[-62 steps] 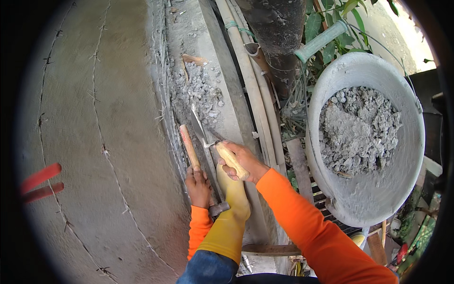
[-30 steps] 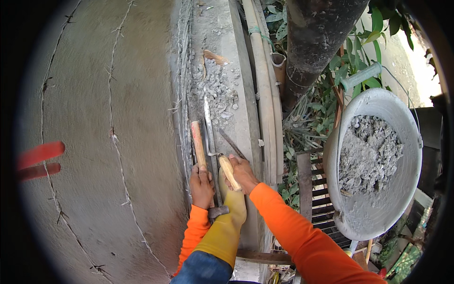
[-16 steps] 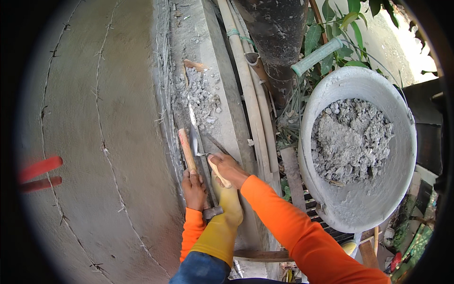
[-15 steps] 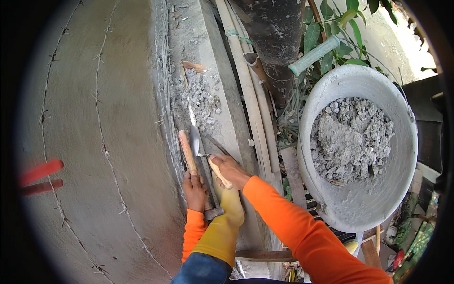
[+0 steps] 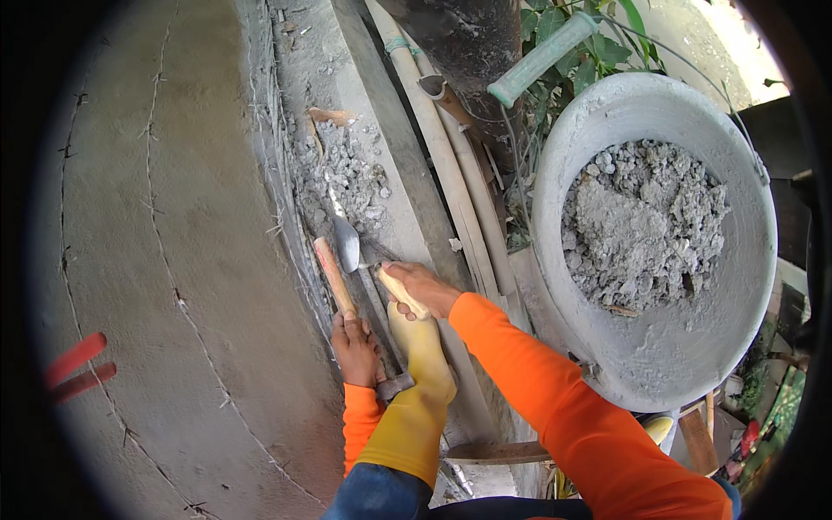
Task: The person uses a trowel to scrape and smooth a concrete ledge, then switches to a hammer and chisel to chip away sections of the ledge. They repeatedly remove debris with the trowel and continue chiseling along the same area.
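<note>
My left hand (image 5: 355,351) is closed around a hammer (image 5: 334,277), gripping the lower part of its wooden handle. The dark metal hammer head (image 5: 396,386) sits below that hand, against a yellow boot (image 5: 423,364) on my leg. In my right hand (image 5: 426,290) is a trowel (image 5: 347,244), held by its pale wooden handle. Its grey blade points away from me, beside the upper end of the hammer handle. Just beyond the blade tip, loose grey rubble (image 5: 351,178) lies on a concrete ledge (image 5: 394,156).
A large grey bucket (image 5: 676,373) holding crumbly grey mix stands at right, its handle grip (image 5: 544,59) leaning left. Long pipes (image 5: 433,134) run beside the ledge. Barbed wire (image 5: 160,234) stretches in front of the plastered wall (image 5: 104,217) at left. Leaves (image 5: 598,52) hang behind the bucket.
The view has shifted slightly, so the ledge and wires appear farther left and the bucket looks larger. Both hands keep their grips, with the trowel and hammer in nearly the same places.
</note>
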A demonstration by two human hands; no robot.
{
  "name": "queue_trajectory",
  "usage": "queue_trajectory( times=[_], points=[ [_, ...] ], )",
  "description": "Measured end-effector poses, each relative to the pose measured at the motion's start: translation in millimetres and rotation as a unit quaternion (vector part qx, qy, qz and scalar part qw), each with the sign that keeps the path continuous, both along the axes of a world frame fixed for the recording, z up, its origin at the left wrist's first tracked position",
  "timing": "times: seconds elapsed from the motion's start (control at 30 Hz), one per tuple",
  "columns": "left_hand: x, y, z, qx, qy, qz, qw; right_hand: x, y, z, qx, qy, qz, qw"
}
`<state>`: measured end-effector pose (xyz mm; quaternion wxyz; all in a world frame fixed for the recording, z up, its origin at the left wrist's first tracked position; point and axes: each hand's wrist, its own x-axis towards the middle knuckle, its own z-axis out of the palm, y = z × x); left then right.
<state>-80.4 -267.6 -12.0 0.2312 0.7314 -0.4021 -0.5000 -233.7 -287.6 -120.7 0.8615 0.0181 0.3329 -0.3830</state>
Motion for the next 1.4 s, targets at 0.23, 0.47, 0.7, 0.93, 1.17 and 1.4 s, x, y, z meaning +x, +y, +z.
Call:
queue_trajectory(
  times=[0.23,0.47,0.7,0.93,1.17,1.4],
  points=[
    [4,-1,-1,0.000,-0.004,-0.010,1.000,4,4,6,-0.026,0.174,0.026,0.984],
    [1,-1,0,-0.004,0.001,-0.001,1.000,13,-9,1,0.037,0.011,0.017,0.999],
    [0,-1,2,0.000,0.004,-0.010,1.000,-14,12,21,-0.004,0.039,0.007,0.999],
    [1,-5,-2,-0.008,0.008,-0.012,1.000,14,-18,34,-0.130,0.180,0.005,0.975],
    [0,-1,3,0.006,0.009,0.001,1.000,-12,-5,4,-0.015,-0.099,-0.009,0.995],
    [6,-2,-2,0.002,0.014,-0.004,1.000,-36,55,49,-0.147,0.385,0.055,0.909]
  ],
)
